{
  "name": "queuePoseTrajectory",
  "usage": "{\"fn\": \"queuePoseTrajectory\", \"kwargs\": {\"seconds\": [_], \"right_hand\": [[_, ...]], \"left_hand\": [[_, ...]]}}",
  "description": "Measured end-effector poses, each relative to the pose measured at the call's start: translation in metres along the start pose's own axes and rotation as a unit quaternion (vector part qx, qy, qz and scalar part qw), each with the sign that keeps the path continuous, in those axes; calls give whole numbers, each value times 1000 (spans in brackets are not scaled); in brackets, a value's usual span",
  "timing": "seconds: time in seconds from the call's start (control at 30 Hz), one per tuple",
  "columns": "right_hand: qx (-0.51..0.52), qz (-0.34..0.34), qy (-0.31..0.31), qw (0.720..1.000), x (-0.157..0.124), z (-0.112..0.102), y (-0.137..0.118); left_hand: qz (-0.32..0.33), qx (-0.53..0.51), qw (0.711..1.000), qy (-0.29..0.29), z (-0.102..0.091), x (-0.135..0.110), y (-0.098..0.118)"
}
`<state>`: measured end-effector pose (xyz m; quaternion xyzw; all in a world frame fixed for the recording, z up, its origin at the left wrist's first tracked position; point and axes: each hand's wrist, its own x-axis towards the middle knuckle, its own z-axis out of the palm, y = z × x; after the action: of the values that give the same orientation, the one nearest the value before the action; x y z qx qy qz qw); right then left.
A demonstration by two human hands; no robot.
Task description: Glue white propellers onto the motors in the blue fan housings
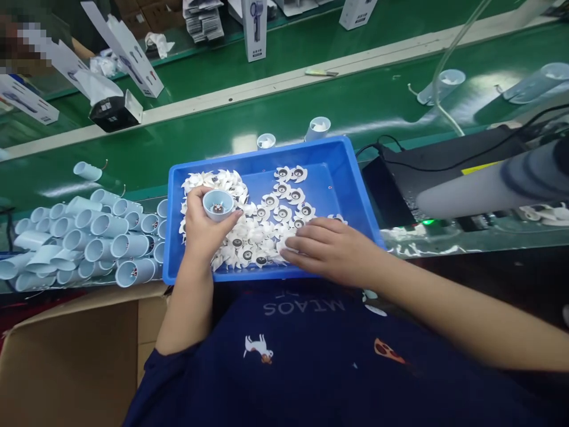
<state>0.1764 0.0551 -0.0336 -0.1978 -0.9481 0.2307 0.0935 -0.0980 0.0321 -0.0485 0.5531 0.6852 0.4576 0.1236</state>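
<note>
My left hand (201, 228) is wrapped round a light blue plastic cylinder (218, 204), its open end tilted up so that a motor and wires show inside. It is above the left part of a blue tray (335, 155). My right hand (326, 246) is over the tray's front right, fingers together and curled on a white fan wheel (281, 244); the thumb is hidden. Many loose white fan wheels (253, 234) lie heaped in the tray's left and front, some with dark round hubs facing up.
Many light blue cylinders (109, 225) lie stacked left of the tray. Two cylinders (317, 128) stand behind it. A green conveyor belt (377, 104) runs beyond, with white boxes (255, 29) farther back. A dark device and a large grey tube (489, 187) are at right. A cardboard box (75, 356) is lower left.
</note>
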Motion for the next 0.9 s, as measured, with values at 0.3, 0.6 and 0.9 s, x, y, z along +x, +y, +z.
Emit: {"fn": "queuePoseTrajectory", "kwargs": {"seconds": [0.3,0.6,0.9], "right_hand": [[-135,93,-137,977,40,21,16],[357,176,49,916,5,-11,10],[764,143,127,616,-8,4,0]], "left_hand": [[-4,9,1000,-20,-3,-1,-12],[69,-202,973,-90,-3,-17,9],[206,-86,946,-234,3,-31,58]]}}
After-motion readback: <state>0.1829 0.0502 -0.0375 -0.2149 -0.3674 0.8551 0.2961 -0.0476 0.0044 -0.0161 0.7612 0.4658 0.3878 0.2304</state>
